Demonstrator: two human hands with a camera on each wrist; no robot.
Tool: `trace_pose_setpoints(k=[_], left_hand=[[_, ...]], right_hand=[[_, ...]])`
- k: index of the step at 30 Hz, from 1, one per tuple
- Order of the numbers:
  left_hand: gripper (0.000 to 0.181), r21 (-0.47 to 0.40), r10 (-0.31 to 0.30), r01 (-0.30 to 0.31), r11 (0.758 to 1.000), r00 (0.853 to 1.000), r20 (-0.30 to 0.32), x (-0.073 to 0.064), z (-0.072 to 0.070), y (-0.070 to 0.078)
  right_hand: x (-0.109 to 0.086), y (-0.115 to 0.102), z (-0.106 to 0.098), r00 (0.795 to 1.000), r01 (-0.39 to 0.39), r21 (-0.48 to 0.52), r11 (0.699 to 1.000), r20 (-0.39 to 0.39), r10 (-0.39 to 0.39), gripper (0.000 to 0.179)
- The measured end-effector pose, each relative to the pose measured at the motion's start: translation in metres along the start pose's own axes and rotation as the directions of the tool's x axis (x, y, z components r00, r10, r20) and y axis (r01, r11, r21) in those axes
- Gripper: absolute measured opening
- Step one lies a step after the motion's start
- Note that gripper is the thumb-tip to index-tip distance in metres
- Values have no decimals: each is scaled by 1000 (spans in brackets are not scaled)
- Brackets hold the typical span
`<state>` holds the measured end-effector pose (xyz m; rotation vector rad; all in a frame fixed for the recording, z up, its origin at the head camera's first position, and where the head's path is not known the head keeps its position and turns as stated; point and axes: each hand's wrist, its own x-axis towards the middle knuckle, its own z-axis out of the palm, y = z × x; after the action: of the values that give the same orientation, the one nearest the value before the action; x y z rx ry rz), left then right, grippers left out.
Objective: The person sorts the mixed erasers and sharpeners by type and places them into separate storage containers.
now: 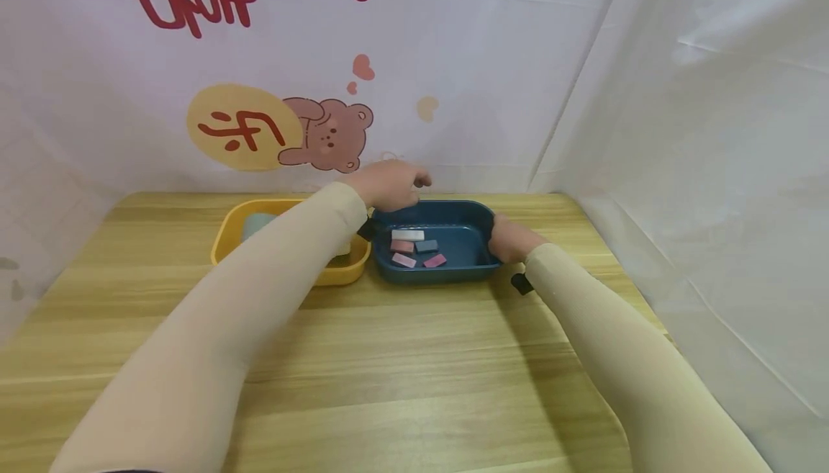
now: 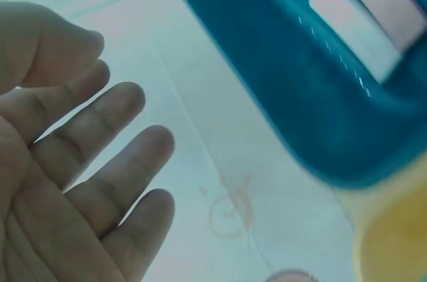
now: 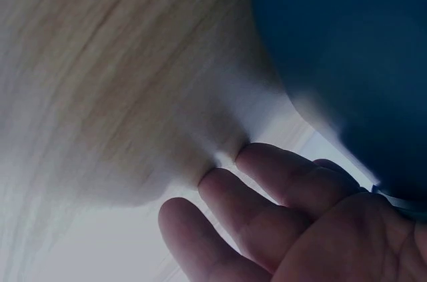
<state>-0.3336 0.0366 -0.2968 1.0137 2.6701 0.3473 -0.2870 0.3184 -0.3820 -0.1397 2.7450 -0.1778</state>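
A dark blue plastic bin (image 1: 466,271) stands on the table with several small erasers or blocks inside: a white one (image 1: 408,235), a salmon one (image 1: 402,246), a blue one (image 1: 427,246) and pink ones, such as the magenta one (image 1: 435,260). My left hand (image 1: 391,183) is in the air over the bin's back left corner. In the left wrist view its fingers (image 2: 123,179) are spread and hold nothing. At the bin's right end, my right hand (image 1: 514,238) grips the rim. Its fingers (image 3: 253,205) lie along the outside wall, low by the table; the thumb is hidden in the right wrist view.
A yellow bin (image 1: 223,239) stands close to the blue bin's left side, partly hidden by my left sleeve; a grey-green thing (image 1: 256,224) lies in it. The wooden table (image 1: 401,372) ends at a white printed cloth (image 1: 466,98) behind, with more cloth on the right.
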Motion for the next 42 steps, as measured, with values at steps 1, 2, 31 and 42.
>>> trace_pose_setpoints(k=[1, 2, 31, 42], left_hand=[[49, -7, -5, 5, 1000, 1000, -1, -2, -2, -4], [51, -13, -11, 11, 1000, 1000, -2, -5, -5, -7], [63, -86, -292, 282, 955, 946, -140, -172, -24, -146], [70, -107, -349, 333, 937, 914, -206, -220, 11, -206]], right_hand=[[0, 0, 0, 1000, -2, 2, 1000, 1, 2, 58], [1, 0, 0, 1000, -4, 3, 1000, 1, 4, 58], [-8, -4, 0, 999, 42, 4, 999, -8, -42, 60], [-9, 2, 1, 1000, -11, 74, 997, 15, 10, 72]])
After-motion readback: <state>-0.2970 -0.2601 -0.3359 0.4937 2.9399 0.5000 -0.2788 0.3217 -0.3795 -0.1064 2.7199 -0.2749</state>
